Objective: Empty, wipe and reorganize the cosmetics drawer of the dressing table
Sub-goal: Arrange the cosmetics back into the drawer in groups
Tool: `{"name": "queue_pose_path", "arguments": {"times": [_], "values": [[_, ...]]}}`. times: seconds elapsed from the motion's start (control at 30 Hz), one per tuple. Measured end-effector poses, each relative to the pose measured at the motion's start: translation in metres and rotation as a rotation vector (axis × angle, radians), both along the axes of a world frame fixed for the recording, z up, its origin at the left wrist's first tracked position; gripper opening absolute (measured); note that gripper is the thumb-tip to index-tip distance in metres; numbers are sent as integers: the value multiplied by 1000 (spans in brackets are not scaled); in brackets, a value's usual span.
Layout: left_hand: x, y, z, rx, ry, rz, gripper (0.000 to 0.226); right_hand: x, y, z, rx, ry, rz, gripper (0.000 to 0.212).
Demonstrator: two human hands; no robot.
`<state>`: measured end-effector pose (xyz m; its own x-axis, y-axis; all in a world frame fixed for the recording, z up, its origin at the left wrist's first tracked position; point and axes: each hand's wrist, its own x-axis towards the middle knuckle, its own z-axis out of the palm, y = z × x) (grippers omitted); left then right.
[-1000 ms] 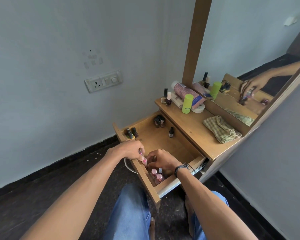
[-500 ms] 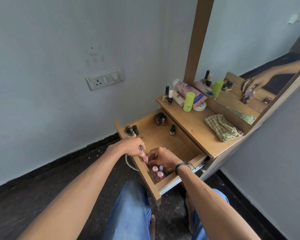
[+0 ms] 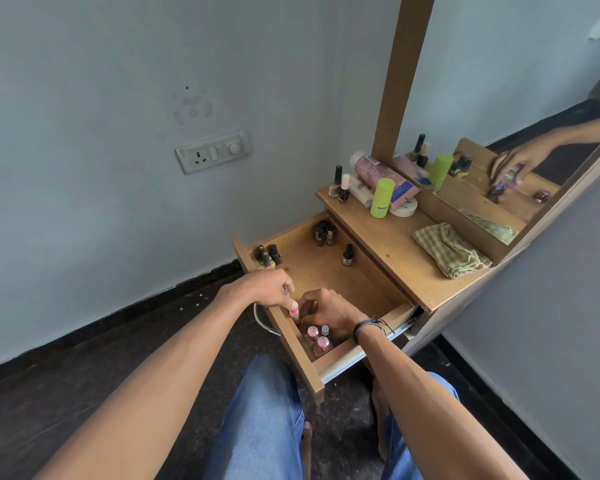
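The wooden drawer [image 3: 371,282] of the dressing table stands pulled out. My left hand [image 3: 267,287] rests on its front edge and pinches a pink nail polish bottle [image 3: 293,310] just inside the near corner. My right hand [image 3: 326,311] is inside the drawer beside it, fingers curled low over something I cannot make out. Three pink-capped bottles [image 3: 317,339] stand in the near right corner. Dark bottles stand in the far left corner [image 3: 269,256], at the back [image 3: 324,233], and one alone [image 3: 347,255].
On the tabletop [image 3: 388,237] stand two nail polish bottles [image 3: 340,187], a green tube [image 3: 381,197], a pink tube [image 3: 381,174], a white tape roll [image 3: 404,207] and a checked cloth [image 3: 447,249]. A mirror [image 3: 499,98] rises behind. My knees are below the drawer.
Both hands stay at the drawer's near corner; my right hand has shifted slightly closer to the pink bottle held by my left. The camera moved a little.
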<state>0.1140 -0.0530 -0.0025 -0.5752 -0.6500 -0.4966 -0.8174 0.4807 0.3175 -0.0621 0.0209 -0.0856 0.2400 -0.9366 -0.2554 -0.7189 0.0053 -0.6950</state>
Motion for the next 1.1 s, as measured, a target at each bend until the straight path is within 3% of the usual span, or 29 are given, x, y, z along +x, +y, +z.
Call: {"name": "queue_pose_path", "arguments": {"times": [0.63,0.9,1.1], "values": [[0,1,5,-43,14,13,50,-1,1,4,-6,35,-36,14],[-7,-8,13,-155,149,50,45,-35,-2,54,-313,-78,-433,17],[-41,-13,15,-245,363,118,37,-100,-29,120,-688,-162,-1048,10]]}}
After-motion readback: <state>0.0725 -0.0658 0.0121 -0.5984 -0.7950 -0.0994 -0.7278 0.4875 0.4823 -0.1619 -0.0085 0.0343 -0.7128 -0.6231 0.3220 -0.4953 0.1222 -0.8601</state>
